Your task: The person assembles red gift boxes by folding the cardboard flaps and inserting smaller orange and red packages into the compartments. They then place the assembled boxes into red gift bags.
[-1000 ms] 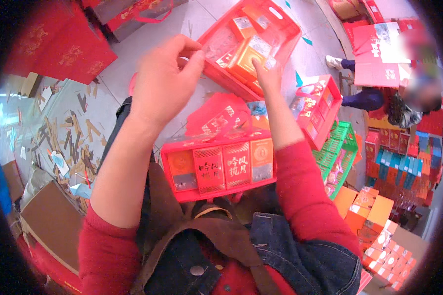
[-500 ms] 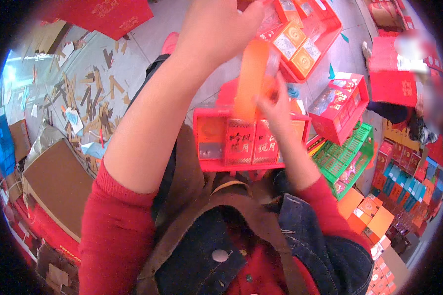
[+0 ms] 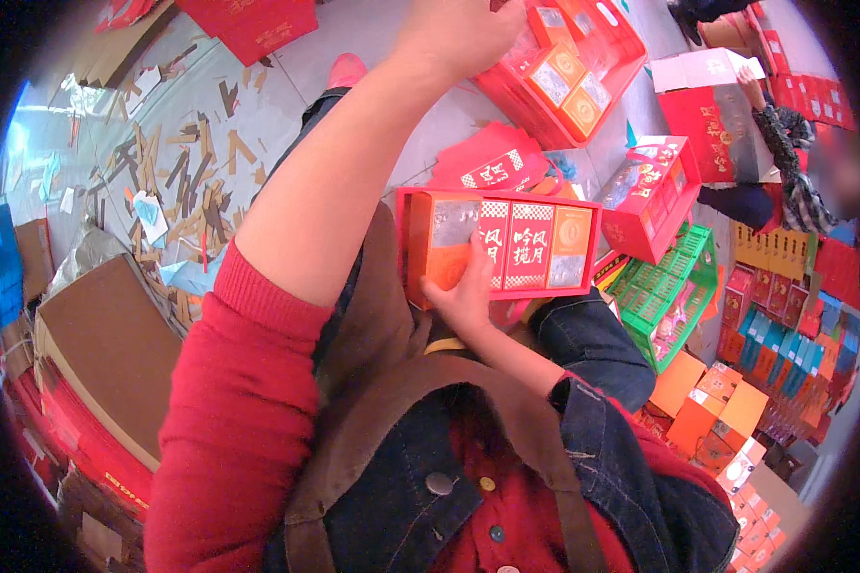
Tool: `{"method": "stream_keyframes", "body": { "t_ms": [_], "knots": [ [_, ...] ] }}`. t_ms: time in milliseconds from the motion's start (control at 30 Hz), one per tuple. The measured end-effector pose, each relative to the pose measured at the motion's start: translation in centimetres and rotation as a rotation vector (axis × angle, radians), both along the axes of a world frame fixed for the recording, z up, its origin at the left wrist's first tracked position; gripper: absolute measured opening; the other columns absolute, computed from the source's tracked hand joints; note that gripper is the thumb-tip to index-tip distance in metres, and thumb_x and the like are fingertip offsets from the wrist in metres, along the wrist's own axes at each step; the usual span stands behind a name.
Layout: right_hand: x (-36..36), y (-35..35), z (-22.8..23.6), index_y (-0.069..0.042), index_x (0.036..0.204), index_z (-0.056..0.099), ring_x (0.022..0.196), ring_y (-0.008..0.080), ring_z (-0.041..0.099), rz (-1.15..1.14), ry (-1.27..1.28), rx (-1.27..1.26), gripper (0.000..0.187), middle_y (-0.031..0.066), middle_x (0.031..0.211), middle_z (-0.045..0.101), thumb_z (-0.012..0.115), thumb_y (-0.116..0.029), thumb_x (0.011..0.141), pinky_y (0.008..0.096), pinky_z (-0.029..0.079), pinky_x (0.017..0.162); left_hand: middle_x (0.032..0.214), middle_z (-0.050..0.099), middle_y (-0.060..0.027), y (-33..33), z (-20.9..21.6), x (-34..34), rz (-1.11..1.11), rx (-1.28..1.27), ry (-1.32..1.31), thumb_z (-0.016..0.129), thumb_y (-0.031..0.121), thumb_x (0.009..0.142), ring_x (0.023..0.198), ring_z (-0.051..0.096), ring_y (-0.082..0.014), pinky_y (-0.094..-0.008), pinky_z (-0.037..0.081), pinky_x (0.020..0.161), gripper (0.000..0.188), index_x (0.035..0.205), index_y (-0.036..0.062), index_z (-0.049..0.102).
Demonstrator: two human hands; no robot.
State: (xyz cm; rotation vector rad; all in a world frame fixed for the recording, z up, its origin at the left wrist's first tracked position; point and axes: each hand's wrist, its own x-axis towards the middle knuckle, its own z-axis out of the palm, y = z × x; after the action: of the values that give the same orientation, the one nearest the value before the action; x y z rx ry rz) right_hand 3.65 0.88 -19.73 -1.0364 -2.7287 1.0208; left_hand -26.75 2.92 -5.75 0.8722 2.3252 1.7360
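At mid-frame, touches a small orange box (image 3: 445, 253) with the right hand (image 3: 463, 296), the nearer one, thumb and forefinger spread apart at its lower right; cannot tell whether clamped. Has it lying just up and left of the thumb, long axis running up the frame, at the left end of a red box (image 3: 595, 246) containing two red packs (image 3: 532, 246). Keeps the left hand (image 3: 459, 38) at the upper edge, near a red crate (image 3: 526, 116) of orange boxes (image 3: 566, 81); cannot tell finger state, being cut off. Right of centre, a green crate (image 3: 661, 286) with pink contents.
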Motion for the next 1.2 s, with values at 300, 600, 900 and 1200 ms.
{"method": "stream_keyframes", "body": {
  "t_ms": [300, 600, 900, 1200],
  "knots": [
    [-0.6, -0.6, 1.2, -0.004, 0.143, 0.015, 0.106, 0.0398, 0.043, 0.048, -0.244, 0.057, 0.111, 0.0247, 0.115, 0.041, 0.080, -0.033, 0.058, 0.0469, 0.037, 0.094, 0.081, 0.065, -0.0219, -0.9, -0.7, -0.5, -0.026, -0.004, 0.032, 0.058, 0.021, 0.080, 0.076, 0.064, -0.0331, -0.0408, 0.050, 0.069, 0.023, 0.085, -0.0012, 0.065],
    [0.5, -0.9, 0.9, -0.005, 0.141, 0.019, 0.105, 0.0390, 0.042, 0.067, -0.178, 0.149, 0.108, 0.0240, 0.113, 0.040, 0.082, -0.033, 0.057, 0.0458, 0.037, 0.091, 0.089, 0.066, -0.0182, -0.8, -3.5, 1.5, -0.382, -0.383, 0.252, 0.054, 0.028, 0.083, 0.082, 0.063, -0.0358, -0.0445, 0.050, 0.072, 0.029, 0.094, 0.0024, 0.064],
    [-0.4, -1.6, -0.1, -0.005, 0.141, 0.021, 0.110, 0.0410, 0.041, -0.014, -0.174, 0.153, 0.106, 0.0234, 0.118, 0.039, 0.079, -0.039, 0.058, 0.0512, 0.037, 0.091, 0.105, 0.063, -0.0179, -5.8, -18.8, 12.7, -0.569, -0.877, -0.003, 0.069, 0.044, 0.074, 0.102, 0.059, -0.0343, -0.0410, 0.046, 0.086, 0.051, 0.112, 0.0097, 0.062],
    [1.8, -2.5, 2.0, -0.003, 0.141, 0.021, 0.120, 0.0411, 0.036, 0.058, -0.245, 0.045, 0.108, 0.0235, 0.133, 0.028, 0.081, -0.033, 0.056, 0.0470, 0.037, 0.097, 0.110, 0.056, -0.0170, -7.5, -20.3, 14.5, -0.244, -0.536, -0.286, 0.071, 0.032, 0.074, 0.102, 0.054, -0.0340, -0.0380, 0.042, 0.091, 0.031, 0.087, 0.0037, 0.068]
  ]
}}
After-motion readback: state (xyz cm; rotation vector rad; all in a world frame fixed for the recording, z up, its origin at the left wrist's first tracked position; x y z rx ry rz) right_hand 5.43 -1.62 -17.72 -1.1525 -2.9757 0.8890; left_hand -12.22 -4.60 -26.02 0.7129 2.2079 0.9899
